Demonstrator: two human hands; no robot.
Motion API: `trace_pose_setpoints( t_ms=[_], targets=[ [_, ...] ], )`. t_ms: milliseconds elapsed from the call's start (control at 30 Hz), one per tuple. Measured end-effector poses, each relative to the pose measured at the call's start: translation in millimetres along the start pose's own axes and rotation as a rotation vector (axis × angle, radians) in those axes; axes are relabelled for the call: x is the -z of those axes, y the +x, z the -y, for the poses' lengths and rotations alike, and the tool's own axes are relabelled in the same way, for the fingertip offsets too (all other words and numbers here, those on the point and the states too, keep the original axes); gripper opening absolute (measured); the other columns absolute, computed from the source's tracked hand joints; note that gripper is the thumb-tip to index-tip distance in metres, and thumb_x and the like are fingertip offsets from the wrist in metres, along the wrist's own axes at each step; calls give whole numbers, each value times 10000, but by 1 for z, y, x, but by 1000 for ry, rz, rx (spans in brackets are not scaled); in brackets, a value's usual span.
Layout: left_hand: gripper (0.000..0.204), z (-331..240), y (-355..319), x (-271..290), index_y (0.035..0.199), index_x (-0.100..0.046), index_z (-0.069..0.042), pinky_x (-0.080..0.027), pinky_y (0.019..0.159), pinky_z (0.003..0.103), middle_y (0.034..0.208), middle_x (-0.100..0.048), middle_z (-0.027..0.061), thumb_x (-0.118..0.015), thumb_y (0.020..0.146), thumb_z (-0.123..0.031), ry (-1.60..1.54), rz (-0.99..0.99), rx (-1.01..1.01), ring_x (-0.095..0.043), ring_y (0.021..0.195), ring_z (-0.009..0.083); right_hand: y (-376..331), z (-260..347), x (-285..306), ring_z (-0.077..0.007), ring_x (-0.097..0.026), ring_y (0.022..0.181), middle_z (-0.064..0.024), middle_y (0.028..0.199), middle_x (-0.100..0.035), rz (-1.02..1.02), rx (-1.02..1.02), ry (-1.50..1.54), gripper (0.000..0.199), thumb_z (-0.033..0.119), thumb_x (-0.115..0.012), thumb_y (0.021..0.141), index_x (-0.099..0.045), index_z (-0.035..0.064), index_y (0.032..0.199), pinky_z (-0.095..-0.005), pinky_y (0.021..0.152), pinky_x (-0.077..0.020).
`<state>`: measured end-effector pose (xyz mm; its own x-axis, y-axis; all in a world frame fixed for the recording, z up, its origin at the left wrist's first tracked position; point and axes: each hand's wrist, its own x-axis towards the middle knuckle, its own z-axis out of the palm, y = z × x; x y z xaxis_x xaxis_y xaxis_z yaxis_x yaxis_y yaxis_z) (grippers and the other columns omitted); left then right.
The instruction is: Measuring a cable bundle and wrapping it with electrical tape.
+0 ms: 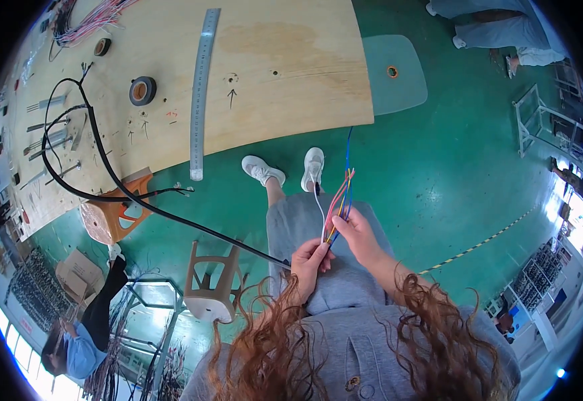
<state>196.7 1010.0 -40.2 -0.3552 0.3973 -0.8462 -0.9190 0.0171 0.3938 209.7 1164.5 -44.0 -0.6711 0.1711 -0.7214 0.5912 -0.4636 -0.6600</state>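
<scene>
Over my lap, my left hand point(309, 262) is closed on a black sheathed cable point(191, 226) near where its thin wires fan out. My right hand point(358, 237) pinches several of those coloured wires point(337, 200), red, yellow and blue, a little farther up. A white wire point(320, 208) stands apart from the bundle and ends in a dark tip by my shoe. One blue wire point(348, 150) reaches up to the table edge. The cable runs left in a long curve onto the wooden table, where its other branches lie.
On the wooden table point(291, 80) lie a steel ruler point(201, 100), overhanging the near edge, and black tape rolls point(142, 91). Metal pegs stand at the left. Two stools, one orange point(128, 207) and one brown point(210, 274), are on the floor left. A person in blue point(85, 354) sits lower left.
</scene>
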Motion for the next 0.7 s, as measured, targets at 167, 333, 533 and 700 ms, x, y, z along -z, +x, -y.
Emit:
trace_pose_setpoints(
  t_ms=[167,333,533,700],
  targets=[
    [158,-1,-4,3,1015,-583,-20,-407,500,206,773,-624,49,-508,933,-132,4,14,-20,-525,568,79,-1,2,-7,-76,-521,845,-2,923,-586,35,-74,156,267,189,-502,936,-551,28,1143,-239,768,-412],
    [160,-2,-7,3,1009,-575,-20,-404,484,206,781,-628,60,-497,939,-141,-36,-39,-29,-534,551,86,-1,5,-11,-58,-496,822,12,921,-578,66,-27,105,339,264,-419,978,-536,39,1202,-219,739,-400],
    [169,-3,-4,6,1009,-564,-16,-406,471,207,799,-630,73,-489,945,-154,-105,-75,-46,-556,547,101,2,0,-8,-62,-471,749,25,835,-533,73,74,-62,361,307,-389,988,-553,38,1165,-222,675,-398],
    [183,-2,-6,6,1021,-569,-8,-403,459,205,769,-610,62,-491,945,-156,-86,-105,-34,-562,544,108,2,-3,-6,-54,-450,677,29,772,-523,118,-9,-19,267,258,-477,958,-562,33,1073,-205,626,-385]
  ],
)
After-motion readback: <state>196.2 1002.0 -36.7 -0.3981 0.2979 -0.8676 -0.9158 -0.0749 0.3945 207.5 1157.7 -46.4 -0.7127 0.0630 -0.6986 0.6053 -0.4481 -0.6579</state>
